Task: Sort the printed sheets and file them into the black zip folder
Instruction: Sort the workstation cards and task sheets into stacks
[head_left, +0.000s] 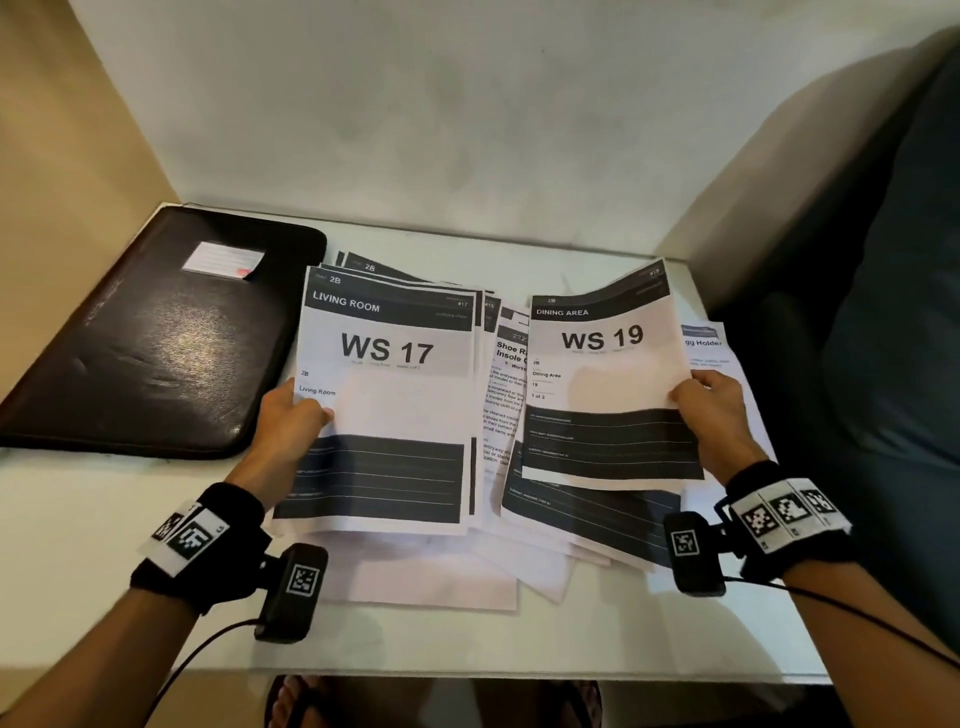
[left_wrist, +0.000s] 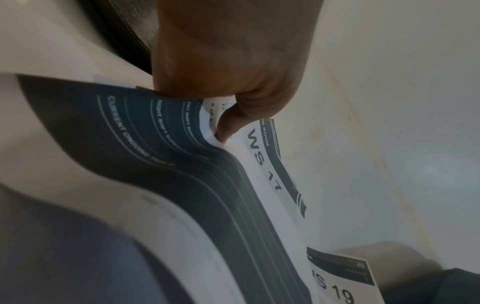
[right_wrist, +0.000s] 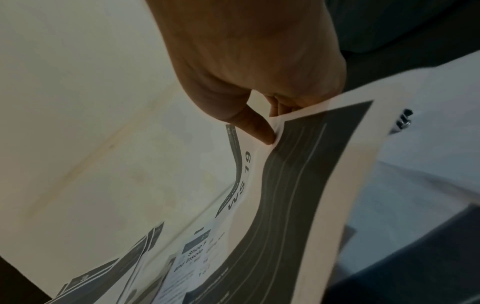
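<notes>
Head view downward over table; wrist views close along hands, sharing sheets.

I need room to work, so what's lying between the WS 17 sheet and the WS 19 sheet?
In the head view, a text sheet headed "Shoe" lies between the WS 17 sheet and WS 19 sheet, amid overlapping loose sheets.

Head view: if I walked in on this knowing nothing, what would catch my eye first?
Probably the two big-lettered sheets held up over the white table: the WS 17 sheet gripped at its edge by the left hand, and the WS 19 sheet in the right hand. Next, the black zip folder lying closed at the far left, beside the loose paper pile.
</notes>
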